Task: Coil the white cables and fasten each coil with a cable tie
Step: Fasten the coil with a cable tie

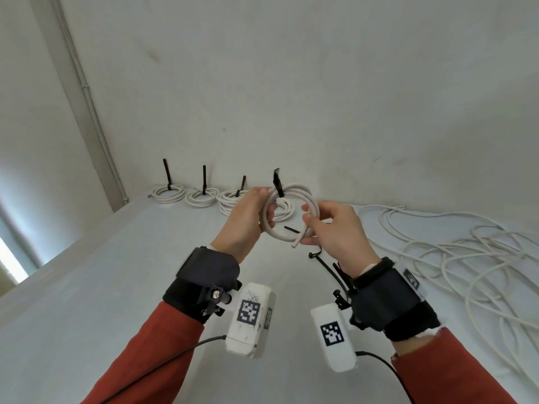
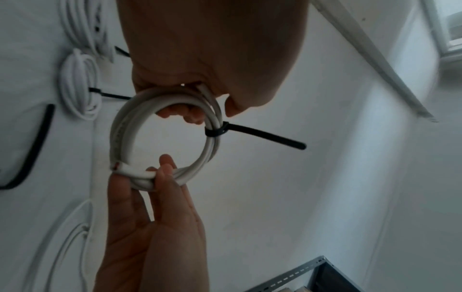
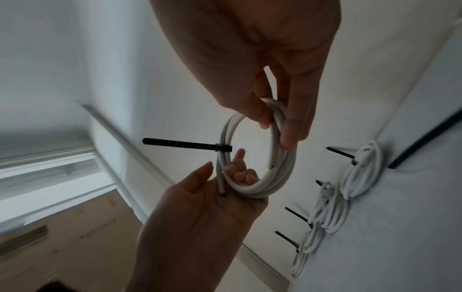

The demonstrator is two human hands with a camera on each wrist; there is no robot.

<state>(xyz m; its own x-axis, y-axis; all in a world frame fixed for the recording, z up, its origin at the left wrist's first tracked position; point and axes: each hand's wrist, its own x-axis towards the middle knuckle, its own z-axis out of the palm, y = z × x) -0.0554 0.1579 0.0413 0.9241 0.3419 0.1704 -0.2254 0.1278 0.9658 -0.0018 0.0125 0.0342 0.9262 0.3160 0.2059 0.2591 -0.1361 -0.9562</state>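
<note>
You grip a tied round white cable coil in left hand and right hand; finished coils lie behind, loose white cables remain.

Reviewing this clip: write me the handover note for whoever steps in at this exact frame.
Left hand: grips the coil on its left side.
Right hand: pinches its right side, near a free cable end.
Cable tie: closed round the coil, tail sticking up.
Done: this coil tied; other tied coils lie by the wall.
Left: set it down, then coil and tie the loose cable at right; spare ties lie on the table near the right wrist.
</note>
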